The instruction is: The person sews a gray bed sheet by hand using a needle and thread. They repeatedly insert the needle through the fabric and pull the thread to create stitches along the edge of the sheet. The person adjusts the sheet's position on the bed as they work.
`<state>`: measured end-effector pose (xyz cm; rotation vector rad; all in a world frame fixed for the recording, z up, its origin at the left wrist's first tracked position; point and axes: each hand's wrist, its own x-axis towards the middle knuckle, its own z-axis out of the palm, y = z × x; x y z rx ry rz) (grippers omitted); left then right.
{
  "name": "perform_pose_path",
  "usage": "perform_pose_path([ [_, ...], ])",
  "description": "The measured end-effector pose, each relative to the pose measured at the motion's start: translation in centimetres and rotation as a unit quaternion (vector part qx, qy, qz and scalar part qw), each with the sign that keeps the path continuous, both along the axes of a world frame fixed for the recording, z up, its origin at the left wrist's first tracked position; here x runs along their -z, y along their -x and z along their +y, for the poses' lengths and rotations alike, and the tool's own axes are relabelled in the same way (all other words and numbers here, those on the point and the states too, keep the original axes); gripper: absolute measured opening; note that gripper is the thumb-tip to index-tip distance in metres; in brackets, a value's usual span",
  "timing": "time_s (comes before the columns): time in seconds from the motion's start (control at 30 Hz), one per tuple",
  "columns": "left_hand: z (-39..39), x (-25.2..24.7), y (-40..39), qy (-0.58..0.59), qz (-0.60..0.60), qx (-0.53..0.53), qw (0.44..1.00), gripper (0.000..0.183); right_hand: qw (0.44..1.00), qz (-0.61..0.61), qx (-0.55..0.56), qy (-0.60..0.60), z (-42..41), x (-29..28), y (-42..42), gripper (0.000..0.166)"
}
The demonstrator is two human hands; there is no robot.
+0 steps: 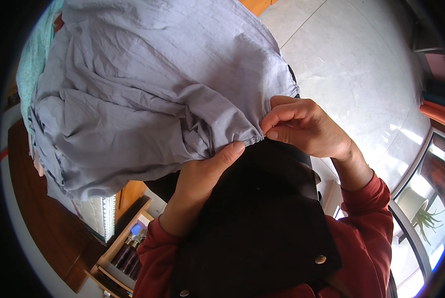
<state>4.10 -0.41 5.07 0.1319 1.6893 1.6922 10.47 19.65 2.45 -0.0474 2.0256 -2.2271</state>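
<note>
A large, crumpled grey-lavender cloth (140,93) with a stitched hem spreads over the upper left and middle of the view. My left hand (207,167) grips its lower edge, the thumb lying on top of the hem. Just to the right, my right hand (304,126) pinches the same edge between thumb and forefinger, close to my left thumb. Whether a needle or thread is between those fingertips cannot be told. Beneath both hands is the dark apron (259,208) I wear over red sleeves.
Mint-green fabric (32,74) hangs at the far left. Below the cloth are a quilted white mattress edge (105,216) and an open wooden drawer (107,257) with bottles. Grey floor tiles (338,56) lie at the upper right, and a glazed door frame (408,223) with a plant behind stands lower right.
</note>
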Motion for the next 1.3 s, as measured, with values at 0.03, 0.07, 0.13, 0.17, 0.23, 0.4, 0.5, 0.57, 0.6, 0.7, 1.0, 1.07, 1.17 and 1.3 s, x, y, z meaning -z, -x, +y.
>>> perform_pose_path([
  [0.03, 0.0, -0.1, 0.0, 0.006, -0.003, 0.001, 1.000, 0.038, 1.000, -0.006, -0.008, -0.004, 0.1, -0.1, 0.0, 0.008],
  [0.07, -0.1, -0.1, 0.0, 0.012, -0.006, 0.002, 1.000, 0.037, 1.000, -0.013, -0.016, -0.008, 0.2, -0.2, 0.1, 0.008],
  [0.13, -0.1, -0.1, 0.0, 0.010, 0.012, 0.002, 1.000, 0.035, 1.000, -0.009, -0.018, -0.012, 0.2, -0.3, 0.1, 0.008],
  [0.17, -0.1, -0.1, 0.0, 0.008, 0.020, 0.002, 1.000, 0.034, 1.000, 0.000, -0.012, -0.012, 0.1, -0.2, 0.1, 0.008],
  [0.23, -0.1, -0.2, 0.1, 0.012, 0.038, 0.014, 0.999, 0.034, 1.000, 0.006, -0.002, -0.015, 0.0, -0.2, 0.1, 0.008],
  [0.4, 0.1, -0.4, 0.2, 0.035, 0.112, 0.026, 0.993, 0.030, 0.999, 0.006, 0.010, -0.051, 0.1, -0.6, 0.1, 0.008],
  [0.5, 0.1, -0.2, -0.1, 0.068, 0.175, 0.024, 0.982, 0.025, 0.991, 0.043, 0.042, -0.121, -0.4, -0.6, 0.0, 0.006],
  [0.57, 0.2, 0.0, 0.0, 0.099, 0.275, 0.044, 0.955, 0.023, 0.977, 0.087, 0.072, -0.182, -0.9, -0.6, -0.2, 0.007],
  [0.6, 0.2, 0.3, -0.2, 0.117, 0.321, 0.053, 0.938, 0.023, 0.967, 0.109, 0.086, -0.212, -1.3, -0.8, -0.2, 0.007],
  [0.7, 0.1, 1.2, -0.6, 0.142, 0.410, 0.076, 0.898, 0.023, 0.941, 0.133, 0.087, -0.298, -3.2, -0.7, -0.3, 0.009],
  [1.0, -0.2, 0.7, 0.4, 0.101, 0.348, 0.094, 0.927, 0.023, 0.982, 0.069, 0.085, -0.151, -1.8, -0.6, -0.2, 0.006],
  [1.07, -0.3, 0.9, 0.4, 0.100, 0.347, 0.087, 0.928, 0.023, 0.987, 0.051, 0.067, -0.134, -1.4, -0.8, -0.1, 0.006],
  [1.17, -0.5, 1.2, 0.3, 0.094, 0.329, 0.081, 0.936, 0.025, 0.993, 0.025, 0.043, -0.103, -1.0, -0.7, -0.1, 0.007],
  [1.3, -0.7, 1.3, 0.7, 0.058, 0.265, 0.098, 0.957, 0.029, 0.998, -0.019, 0.007, -0.066, -0.5, -0.9, 0.0, 0.006],
])
